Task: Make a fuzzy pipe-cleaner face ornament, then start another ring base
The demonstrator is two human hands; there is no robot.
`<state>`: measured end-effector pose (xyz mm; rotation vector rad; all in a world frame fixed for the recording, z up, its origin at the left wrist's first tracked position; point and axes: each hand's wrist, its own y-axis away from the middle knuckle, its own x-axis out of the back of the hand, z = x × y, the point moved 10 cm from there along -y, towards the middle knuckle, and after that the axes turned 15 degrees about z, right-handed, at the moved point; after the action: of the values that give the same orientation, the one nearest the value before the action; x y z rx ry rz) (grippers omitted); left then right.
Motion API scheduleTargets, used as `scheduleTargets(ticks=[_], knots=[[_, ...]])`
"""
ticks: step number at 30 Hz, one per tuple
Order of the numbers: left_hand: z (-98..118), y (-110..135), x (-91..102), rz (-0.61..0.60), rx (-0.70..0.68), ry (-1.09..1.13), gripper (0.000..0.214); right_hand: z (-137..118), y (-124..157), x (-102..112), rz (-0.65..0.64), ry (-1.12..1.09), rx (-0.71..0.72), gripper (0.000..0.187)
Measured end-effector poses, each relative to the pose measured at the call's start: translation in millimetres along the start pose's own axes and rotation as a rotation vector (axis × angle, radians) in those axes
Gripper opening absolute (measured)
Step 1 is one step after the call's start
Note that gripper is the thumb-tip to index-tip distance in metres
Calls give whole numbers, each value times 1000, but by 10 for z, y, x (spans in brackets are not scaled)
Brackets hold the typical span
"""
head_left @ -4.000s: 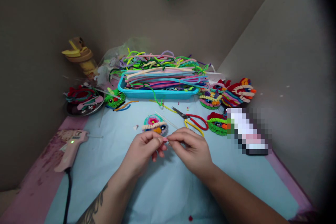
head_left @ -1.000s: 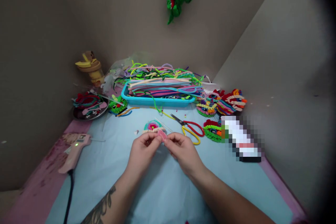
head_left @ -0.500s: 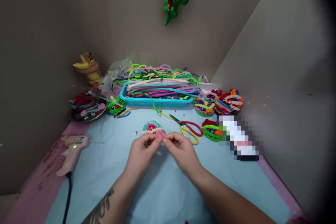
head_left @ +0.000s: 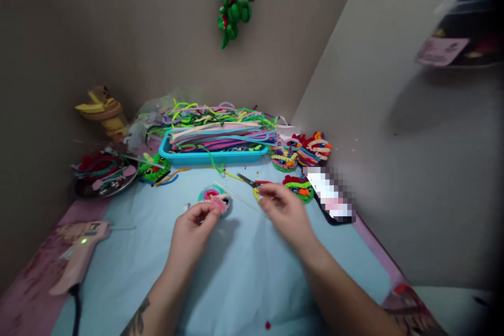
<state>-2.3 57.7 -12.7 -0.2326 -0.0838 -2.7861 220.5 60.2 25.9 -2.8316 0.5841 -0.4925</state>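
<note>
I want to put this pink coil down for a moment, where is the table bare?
Bare blue mat lies between your forearms, and a wider patch between the glue gun and your left hand with the pink coil. It is crowded along the back: the metal dish, the tray, the scissors by your right hand, the woven faces.

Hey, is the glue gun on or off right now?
On. A green light glows on the glue gun, which lies at the left edge of the table.
</note>
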Motion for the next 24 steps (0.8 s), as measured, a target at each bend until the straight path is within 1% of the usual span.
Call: scheduleTargets(ticks=[2,3,4,5,6,7,8,10,12,17,21,24], knots=[[-8,-7,37,6,41,5,25,98,-194,695,289,227,57,34],[-13,-5,42,1,62,9,27,178,-259,1025,415,387,64,39],[-18,0,39,-9,80,12,29,285,-318,1264,465,555,58,45],[-21,6,31,-20,94,16,30,411,-378,1411,447,698,54,54],[-25,13,21,-30,105,22,31,542,-430,1500,403,805,55,64],[-28,19,13,-37,113,29,32,680,-469,1553,355,871,45,72],[-30,22,11,-39,117,37,32,827,-496,1564,292,912,20,75],[-36,20,26,-29,115,48,31,1057,-522,1528,190,968,-13,77],[-41,9,57,-14,101,43,31,1207,-542,1473,124,1029,-28,76],[-47,-5,97,-2,87,46,30,1397,-648,1457,75,1160,-59,74],[-14,12,50,-32,88,59,29,1471,-754,1457,56,1182,-87,70],[-38,21,31,-48,112,69,29,1499,-825,1447,47,1187,-114,69]])
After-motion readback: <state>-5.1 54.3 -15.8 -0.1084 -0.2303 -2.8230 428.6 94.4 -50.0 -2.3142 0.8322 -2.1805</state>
